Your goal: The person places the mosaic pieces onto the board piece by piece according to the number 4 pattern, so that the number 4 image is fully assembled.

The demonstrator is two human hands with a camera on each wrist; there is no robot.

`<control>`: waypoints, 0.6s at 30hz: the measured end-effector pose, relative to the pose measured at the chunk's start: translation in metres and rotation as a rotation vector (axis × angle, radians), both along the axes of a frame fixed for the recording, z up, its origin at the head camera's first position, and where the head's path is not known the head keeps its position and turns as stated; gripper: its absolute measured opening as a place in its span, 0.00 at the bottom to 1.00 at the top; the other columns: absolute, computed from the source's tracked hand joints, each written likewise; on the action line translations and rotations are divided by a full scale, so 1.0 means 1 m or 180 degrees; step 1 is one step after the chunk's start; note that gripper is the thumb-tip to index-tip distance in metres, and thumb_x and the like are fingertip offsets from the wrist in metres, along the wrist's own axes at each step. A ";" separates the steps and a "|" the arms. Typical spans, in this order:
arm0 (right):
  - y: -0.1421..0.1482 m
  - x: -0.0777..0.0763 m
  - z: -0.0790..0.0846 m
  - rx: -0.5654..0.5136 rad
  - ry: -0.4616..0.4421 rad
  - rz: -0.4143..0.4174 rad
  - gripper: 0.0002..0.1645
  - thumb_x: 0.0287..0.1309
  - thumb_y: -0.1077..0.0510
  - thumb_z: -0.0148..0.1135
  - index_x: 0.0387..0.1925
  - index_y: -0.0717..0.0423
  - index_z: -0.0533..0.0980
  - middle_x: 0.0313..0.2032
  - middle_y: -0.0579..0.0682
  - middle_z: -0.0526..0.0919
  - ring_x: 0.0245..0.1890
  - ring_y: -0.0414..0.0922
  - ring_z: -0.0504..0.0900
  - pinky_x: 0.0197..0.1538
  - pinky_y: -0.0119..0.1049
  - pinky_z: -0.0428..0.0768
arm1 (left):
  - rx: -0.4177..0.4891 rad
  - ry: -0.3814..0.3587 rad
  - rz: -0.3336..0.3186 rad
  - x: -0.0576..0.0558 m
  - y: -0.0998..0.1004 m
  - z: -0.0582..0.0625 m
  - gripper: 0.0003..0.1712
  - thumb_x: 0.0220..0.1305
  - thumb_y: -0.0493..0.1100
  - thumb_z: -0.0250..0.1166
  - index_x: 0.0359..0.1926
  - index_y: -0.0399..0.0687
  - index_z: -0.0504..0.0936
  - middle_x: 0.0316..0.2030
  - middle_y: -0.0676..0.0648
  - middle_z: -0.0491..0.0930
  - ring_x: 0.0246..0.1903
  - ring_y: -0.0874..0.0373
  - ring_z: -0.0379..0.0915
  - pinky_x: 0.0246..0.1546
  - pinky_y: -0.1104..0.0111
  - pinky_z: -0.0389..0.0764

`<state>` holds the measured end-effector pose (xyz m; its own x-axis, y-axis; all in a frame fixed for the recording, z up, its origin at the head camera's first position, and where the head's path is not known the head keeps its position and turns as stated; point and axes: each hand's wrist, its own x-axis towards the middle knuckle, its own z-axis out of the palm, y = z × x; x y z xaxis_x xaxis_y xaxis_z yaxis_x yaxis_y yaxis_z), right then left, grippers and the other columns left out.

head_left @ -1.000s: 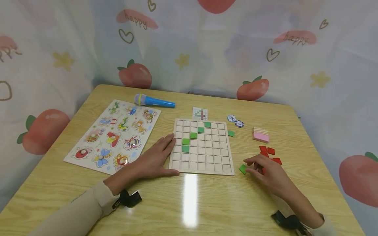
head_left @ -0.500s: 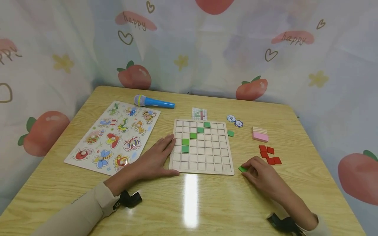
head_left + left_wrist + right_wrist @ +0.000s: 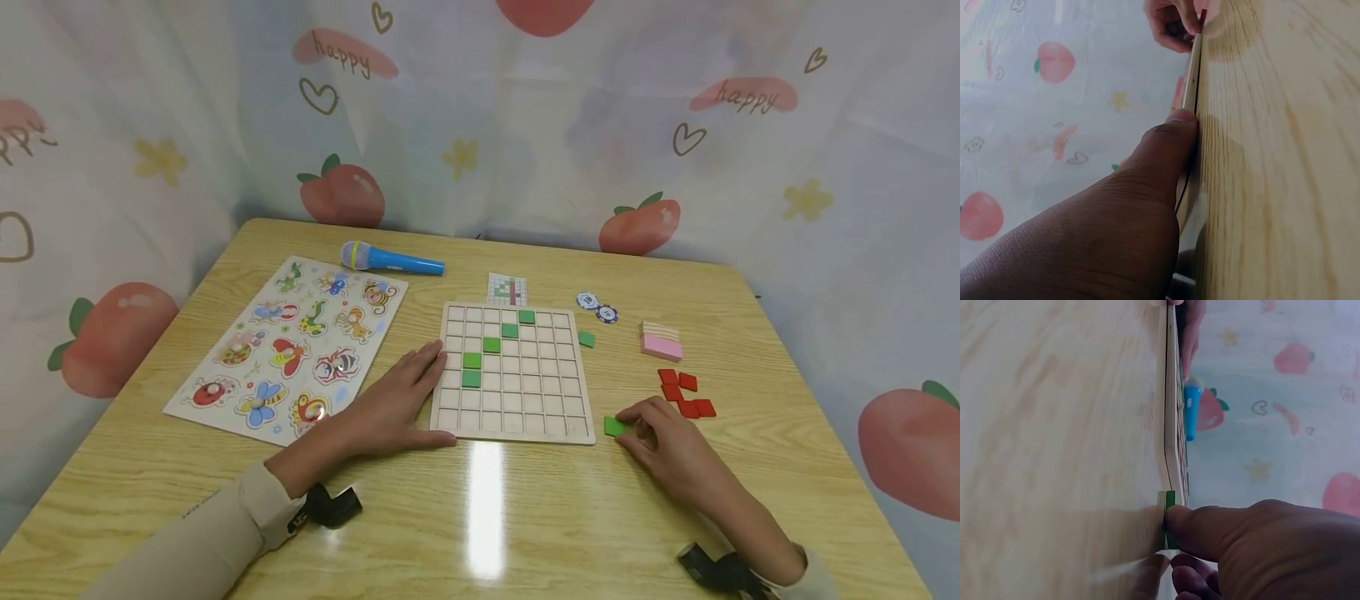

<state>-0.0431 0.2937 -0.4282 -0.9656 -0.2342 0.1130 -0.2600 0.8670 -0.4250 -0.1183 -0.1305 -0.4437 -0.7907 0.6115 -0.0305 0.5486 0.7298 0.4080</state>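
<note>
A square wooden grid board lies on the table with several green tiles set in its cells, stepping down diagonally to the left. My left hand rests along the board's left edge, fingers extended, thumb at the near-left corner. To the right of the board, my right hand pinches a bright green tile between thumb and fingers, low over the tabletop. In the right wrist view the thumb covers part of this green tile. Another green tile lies beside the board's right edge.
Several red tiles lie just beyond my right hand, with a pink block stack behind them. Two chips and a small pattern card sit farther back. Left are an insect puzzle board and a blue toy microphone.
My right hand has moved slightly left, away from the red tiles, and its fingers have closed on the green tile, which has turned a little. My left hand stays put.
</note>
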 end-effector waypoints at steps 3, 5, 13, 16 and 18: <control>-0.001 -0.001 0.000 -0.0025 0.0020 0.0020 0.16 0.60 0.62 0.79 0.47 0.49 0.83 0.42 0.44 0.79 0.38 0.36 0.74 0.38 0.29 0.79 | -0.0016 -0.0009 -0.0001 0.000 0.000 0.000 0.74 0.59 0.82 0.66 0.87 0.43 0.43 0.88 0.43 0.38 0.87 0.42 0.38 0.87 0.46 0.50; -0.002 -0.001 0.002 -0.0042 0.0009 0.0020 0.17 0.59 0.63 0.79 0.48 0.50 0.81 0.41 0.44 0.79 0.38 0.36 0.74 0.38 0.28 0.78 | -0.0007 -0.0018 -0.0005 0.000 0.000 0.001 0.74 0.59 0.82 0.66 0.87 0.43 0.43 0.88 0.43 0.38 0.87 0.42 0.37 0.87 0.46 0.50; -0.010 -0.009 0.017 -0.0096 0.0101 0.0239 0.18 0.58 0.64 0.78 0.47 0.51 0.79 0.37 0.39 0.82 0.34 0.34 0.76 0.35 0.27 0.80 | -0.0002 -0.0025 -0.0010 0.000 -0.001 0.002 0.74 0.59 0.81 0.67 0.87 0.43 0.43 0.88 0.42 0.37 0.87 0.42 0.36 0.87 0.46 0.49; -0.020 -0.019 0.029 -0.0019 0.0220 0.0446 0.18 0.60 0.62 0.78 0.48 0.49 0.80 0.39 0.40 0.82 0.35 0.35 0.76 0.35 0.27 0.80 | -0.0032 -0.0030 -0.0005 0.000 -0.001 0.001 0.74 0.59 0.82 0.66 0.87 0.44 0.43 0.88 0.43 0.37 0.87 0.43 0.36 0.87 0.47 0.49; -0.031 -0.027 0.038 0.0047 0.0266 0.0602 0.18 0.60 0.61 0.78 0.49 0.48 0.81 0.41 0.41 0.82 0.36 0.36 0.76 0.35 0.27 0.80 | -0.0043 -0.0042 -0.0002 0.000 -0.001 0.001 0.74 0.59 0.82 0.65 0.87 0.44 0.42 0.88 0.44 0.36 0.87 0.43 0.36 0.87 0.47 0.49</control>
<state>-0.0703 0.2625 -0.3905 -0.8917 -0.4125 0.1861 -0.4525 0.8054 -0.3828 -0.1188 -0.1317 -0.4428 -0.7898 0.6114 -0.0491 0.5437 0.7349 0.4054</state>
